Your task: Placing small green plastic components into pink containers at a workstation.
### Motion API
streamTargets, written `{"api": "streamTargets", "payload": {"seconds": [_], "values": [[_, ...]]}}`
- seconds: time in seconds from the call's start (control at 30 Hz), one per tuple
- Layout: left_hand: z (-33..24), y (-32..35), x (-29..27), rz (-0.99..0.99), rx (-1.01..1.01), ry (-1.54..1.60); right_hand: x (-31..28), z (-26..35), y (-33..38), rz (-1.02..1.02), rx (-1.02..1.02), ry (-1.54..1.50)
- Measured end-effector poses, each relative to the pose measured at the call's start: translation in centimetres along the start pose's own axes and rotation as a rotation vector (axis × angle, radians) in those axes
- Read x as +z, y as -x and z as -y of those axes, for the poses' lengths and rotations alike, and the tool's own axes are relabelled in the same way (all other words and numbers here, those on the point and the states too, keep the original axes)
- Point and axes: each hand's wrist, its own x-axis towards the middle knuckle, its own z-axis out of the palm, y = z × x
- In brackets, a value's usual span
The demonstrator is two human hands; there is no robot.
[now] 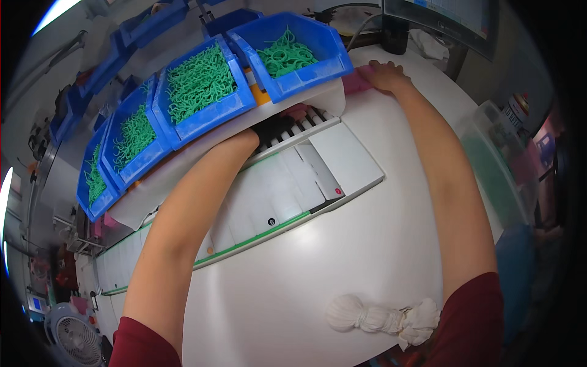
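My left forearm reaches under the front edge of a shelf of blue bins, and its wrist [249,142] is the last part that shows. The left hand itself is hidden there, beside a row of white bars [299,128] at the back of a long white feeder unit [263,189]. My right arm stretches to the far right of the white table, where my right hand [388,76] closes on a pink cloth [358,81]. Part of that cloth is hidden behind the rightmost blue bin [306,82].
Blue bins [205,110] of green rubber-like loops stand along the shelf. A tied white cloth bundle [373,318] lies on the table [293,281] near my right elbow. A monitor [452,24] stands at the back right, a clear plastic box [498,159] at the right edge, a fan [76,333] lower left.
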Motion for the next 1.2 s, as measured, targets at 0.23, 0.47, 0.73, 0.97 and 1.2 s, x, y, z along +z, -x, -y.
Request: {"api": "streamTargets", "payload": {"seconds": [0.23, 0.47, 0.73, 0.97, 1.2], "values": [[-2.8, 2.5, 0.2, -0.015, -0.017, -0.087, -1.5, 1.1, 2.1, 0.022, 0.082, -0.045], [-10.3, 8.7, 3.7, -0.175, 0.029, -0.374, -3.9, -1.2, 6.9, 0.014, 0.203, -0.024], [-15.8, 17.3, 10.1, -0.354, 0.040, -0.627, -4.2, -3.3, 13.9, 0.055, 0.242, 0.029], [-15.1, 22.7, 11.5, -0.414, 0.177, -0.530, -4.1, -3.6, 20.0, 0.084, 0.163, 0.044], [-13.0, 29.1, 7.8, -0.203, 0.016, -0.491, -6.4, -2.4, 26.6, 0.190, -0.150, -0.086]]}}
